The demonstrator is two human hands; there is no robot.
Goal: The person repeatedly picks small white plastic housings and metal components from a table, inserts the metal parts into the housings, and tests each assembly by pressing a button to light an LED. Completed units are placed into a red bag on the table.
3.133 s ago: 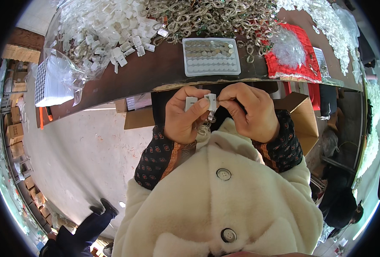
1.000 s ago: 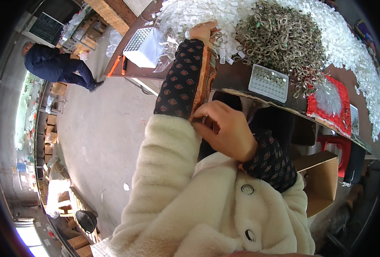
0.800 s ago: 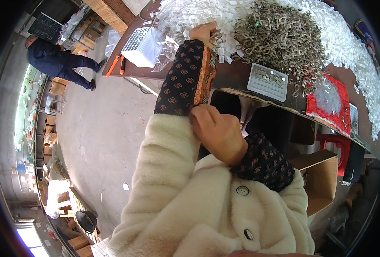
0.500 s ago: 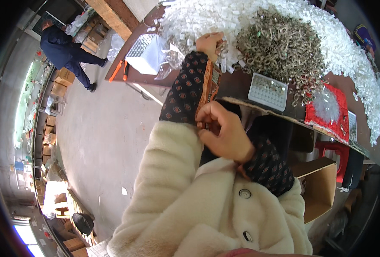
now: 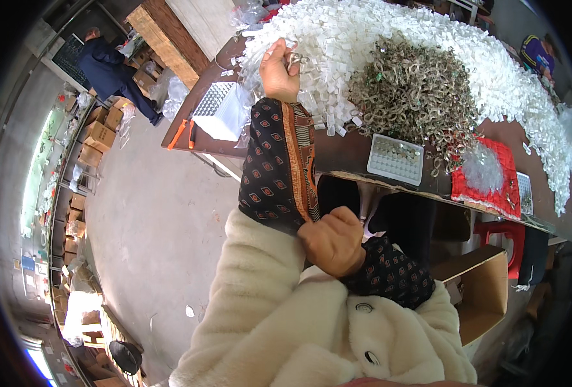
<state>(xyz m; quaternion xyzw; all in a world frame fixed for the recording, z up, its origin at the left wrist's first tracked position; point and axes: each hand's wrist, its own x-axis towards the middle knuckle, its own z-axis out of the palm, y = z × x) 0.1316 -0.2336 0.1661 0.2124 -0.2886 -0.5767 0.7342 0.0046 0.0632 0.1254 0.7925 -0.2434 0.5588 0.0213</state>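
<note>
My left arm stretches over the table, wearing a black patterned sleeve cover (image 5: 266, 168) with an orange band over a cream fluffy coat. My left hand (image 5: 281, 72) is raised in front of the white heap, fingers curled, and a small silvery ring-like piece (image 5: 296, 59) shows at its fingertips. Near the elbow, my right hand (image 5: 333, 244) is closed in a fist on the lower edge of that sleeve cover. A heap of small clear and white plastic pieces (image 5: 328, 48) lies beyond, with a pile of metallic ring-like pieces (image 5: 415, 90) against it.
A white compartment tray (image 5: 395, 160) sits at the table's near edge. Left of my arm are a white box-like stack (image 5: 223, 111) and orange-handled tools (image 5: 181, 134). A red cloth (image 5: 505, 171) with clear plastic lies right. Below stand a cardboard box (image 5: 486, 290) and red stool (image 5: 515, 238). Another person (image 5: 112, 68) stands far left.
My left hand has moved up and left. My right hand has turned from a pinch at the sleeve cover into a fist on its lower edge, slightly lower in view.
</note>
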